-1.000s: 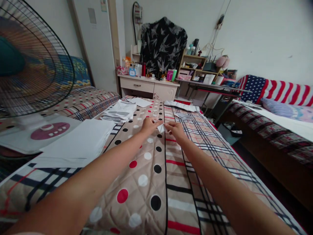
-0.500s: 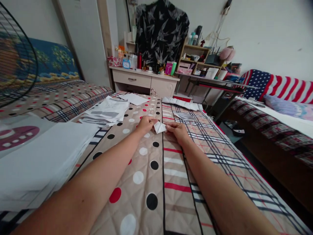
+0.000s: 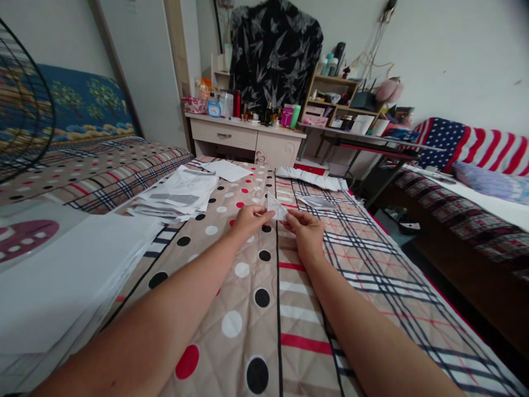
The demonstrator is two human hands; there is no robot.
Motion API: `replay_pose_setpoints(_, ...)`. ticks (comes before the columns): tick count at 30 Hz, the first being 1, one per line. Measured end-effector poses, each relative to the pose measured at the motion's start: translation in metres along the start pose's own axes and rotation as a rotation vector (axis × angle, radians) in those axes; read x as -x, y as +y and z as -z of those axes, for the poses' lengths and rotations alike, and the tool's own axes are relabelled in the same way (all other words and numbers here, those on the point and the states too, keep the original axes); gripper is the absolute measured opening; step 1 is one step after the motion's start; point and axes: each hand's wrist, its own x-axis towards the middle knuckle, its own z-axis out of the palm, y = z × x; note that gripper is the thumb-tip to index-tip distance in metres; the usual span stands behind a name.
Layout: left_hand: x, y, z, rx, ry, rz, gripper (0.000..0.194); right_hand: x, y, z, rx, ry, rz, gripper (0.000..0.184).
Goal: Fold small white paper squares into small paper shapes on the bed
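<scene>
A small folded piece of white paper, now triangular with its point upward, is held between my two hands over the patterned bedspread. My left hand pinches its left lower corner between thumb and fingers. On the other side, my right hand grips the right lower corner, thumb and index finger pressed together. Just beyond my right hand lies a flat greyish-white sheet. Farther back is a long folded white strip.
To the left lie a pile of printed sheets, a single white sheet and a large stack of white paper. A fan stands at the far left. Behind the bed are a dresser and a desk with shelves.
The folded paper has gone from a flat diamond-like shape to an upright triangle. Both hands have shifted slightly, the right one turning more over its corner.
</scene>
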Motion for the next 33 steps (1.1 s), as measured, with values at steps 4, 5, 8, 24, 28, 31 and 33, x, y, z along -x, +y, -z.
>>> replay_pose_setpoints(4, -0.002, 0.0, 0.002, 0.003, 0.022, 0.057, 0.017, 0.005, -0.003, -0.005, 0.018, -0.109, -0.092, 0.029)
replay_pose_setpoints(5, -0.002, -0.001, 0.002, -0.012, 0.027, 0.058, 0.017, 0.006, -0.004, -0.005, 0.044, -0.134, -0.095, 0.028)
replay_pose_setpoints(8, -0.003, -0.002, 0.003, -0.062, 0.015, 0.028, 0.019, 0.006, -0.006, -0.005, 0.089, -0.19, -0.092, 0.03)
replay_pose_setpoints(24, 0.001, -0.006, 0.0, -0.332, -0.06, -0.134, 0.022, 0.009, -0.007, -0.003, 0.484, -0.171, 0.13, 0.03)
replay_pose_setpoints(28, 0.004, -0.002, 0.0, -0.468, -0.08, -0.199, 0.024, 0.009, -0.007, -0.004, 0.722, -0.083, 0.309, 0.028)
replay_pose_setpoints(31, 0.006, 0.001, -0.001, -0.469, -0.103, -0.204, 0.018, 0.008, -0.005, -0.004, 0.82, -0.053, 0.387, 0.027)
replay_pose_setpoints(33, 0.007, 0.002, -0.002, -0.415, -0.105, -0.173, 0.011, 0.009, -0.004, -0.004, 0.852, -0.049, 0.41, 0.026)
